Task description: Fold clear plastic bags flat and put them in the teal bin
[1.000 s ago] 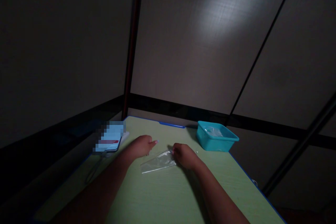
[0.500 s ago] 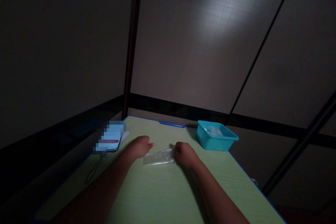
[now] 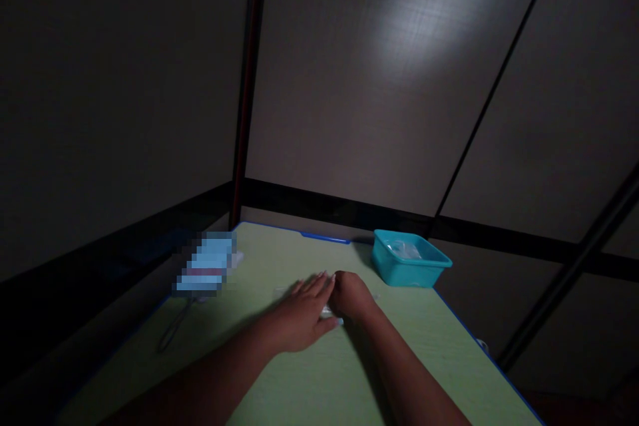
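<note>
A clear plastic bag (image 3: 326, 311) lies on the pale green table, mostly covered by my hands. My left hand (image 3: 307, 319) is spread flat over it, palm down, fingers stretched out and the thumb pointing right. Right beside those fingertips, my right hand (image 3: 353, 296) is closed in a fist on the bag's right part. A bit of clear plastic shows between the two hands, and a faint edge appears beyond the right fist.
A turquoise plastic basket (image 3: 407, 273) with clear plastic inside stands at the table's back right. A phone with a blurred screen (image 3: 207, 263) and a looped strap (image 3: 174, 329) are at the left edge. Dark wall panels rise behind the table (image 3: 279, 386).
My left hand has moved right, from the bag's left end to beside my right fist, and its fingers have opened out flat over the bag. The right hand stays almost in place.
</note>
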The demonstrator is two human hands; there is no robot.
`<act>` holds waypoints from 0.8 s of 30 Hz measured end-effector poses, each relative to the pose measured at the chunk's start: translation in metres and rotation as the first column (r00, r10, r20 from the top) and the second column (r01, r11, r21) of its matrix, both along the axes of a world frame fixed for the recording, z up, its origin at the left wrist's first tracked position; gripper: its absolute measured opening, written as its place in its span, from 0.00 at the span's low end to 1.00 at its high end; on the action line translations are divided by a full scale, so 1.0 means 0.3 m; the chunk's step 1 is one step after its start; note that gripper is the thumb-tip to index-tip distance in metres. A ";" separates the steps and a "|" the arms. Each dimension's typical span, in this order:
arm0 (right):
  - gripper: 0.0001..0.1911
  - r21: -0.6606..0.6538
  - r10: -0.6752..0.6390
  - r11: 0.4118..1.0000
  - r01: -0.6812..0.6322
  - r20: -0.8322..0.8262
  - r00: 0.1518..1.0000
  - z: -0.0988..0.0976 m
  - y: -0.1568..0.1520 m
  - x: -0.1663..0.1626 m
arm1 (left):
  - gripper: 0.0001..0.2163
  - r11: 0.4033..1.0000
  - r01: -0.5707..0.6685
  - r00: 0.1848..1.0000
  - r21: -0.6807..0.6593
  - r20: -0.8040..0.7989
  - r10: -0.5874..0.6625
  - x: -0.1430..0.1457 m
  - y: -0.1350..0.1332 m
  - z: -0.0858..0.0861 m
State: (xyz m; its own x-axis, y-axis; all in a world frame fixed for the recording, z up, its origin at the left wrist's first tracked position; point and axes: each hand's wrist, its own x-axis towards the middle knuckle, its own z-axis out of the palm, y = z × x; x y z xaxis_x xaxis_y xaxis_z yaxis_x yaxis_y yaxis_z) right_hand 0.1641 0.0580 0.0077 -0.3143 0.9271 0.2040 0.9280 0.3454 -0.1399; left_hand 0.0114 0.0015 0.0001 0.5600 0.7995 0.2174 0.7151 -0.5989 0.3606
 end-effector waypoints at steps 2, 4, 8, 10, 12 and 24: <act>0.15 0.010 0.002 1.000 -0.002 0.010 1.000 -0.001 0.001 0.002 | 0.34 0.999 0.000 0.999 -0.054 -0.032 -0.002 0.008 -0.002 -0.018; 0.15 0.014 -0.003 1.000 0.003 0.010 1.000 -0.004 0.004 0.004 | 0.35 0.997 -0.018 0.999 -0.072 -0.045 0.015 0.011 -0.001 -0.027; 0.12 0.020 -0.013 1.000 0.012 0.019 1.000 -0.015 0.013 0.006 | 0.35 0.993 -0.089 0.995 -0.072 -0.054 0.085 0.010 0.001 -0.028; 0.11 0.018 -0.014 1.000 0.014 0.024 1.000 -0.019 0.016 0.006 | 0.35 0.991 -0.111 0.992 -0.073 -0.062 0.107 0.008 0.001 -0.027; 0.11 0.010 -0.011 1.000 0.011 0.017 1.000 -0.021 0.017 0.006 | 0.36 0.990 -0.118 0.991 -0.071 -0.067 0.113 0.009 0.001 -0.028; 0.11 -0.014 -0.027 1.000 0.027 0.046 0.999 -0.005 0.000 0.002 | 0.35 0.982 -0.178 0.963 -0.054 -0.217 0.163 0.000 0.003 -0.035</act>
